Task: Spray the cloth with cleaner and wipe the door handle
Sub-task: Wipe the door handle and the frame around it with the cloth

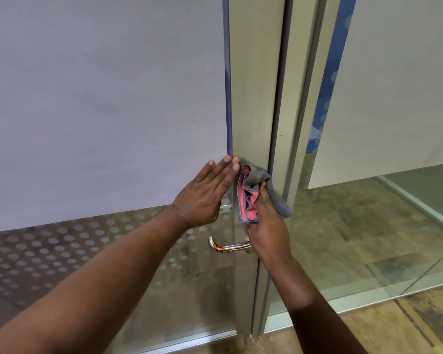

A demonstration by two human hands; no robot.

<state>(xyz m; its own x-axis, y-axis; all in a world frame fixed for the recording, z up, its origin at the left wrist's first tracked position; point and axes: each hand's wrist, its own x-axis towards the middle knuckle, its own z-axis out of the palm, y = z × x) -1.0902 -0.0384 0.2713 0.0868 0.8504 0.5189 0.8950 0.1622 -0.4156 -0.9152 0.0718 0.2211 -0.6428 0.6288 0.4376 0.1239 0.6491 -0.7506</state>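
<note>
Chrome door handle [228, 247] below cloth-gripping right hand [266, 226].

A pink-and-grey cloth [251, 198], a shiny silver door handle [228, 246], and pale dots patterning the glass door [87, 241].

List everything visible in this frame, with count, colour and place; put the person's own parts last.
cloth: one, grey and pink, bunched against the door frame, above the handle
door handle: one, chrome lever, below the cloth
door frame: one, beige metal, centre
frosted glass panels: two, whitish, left and right of the frame
floor: brown, seen through the clear lower glass
left hand: one, flat on the glass
right hand: one, grip shut on the cloth
</note>
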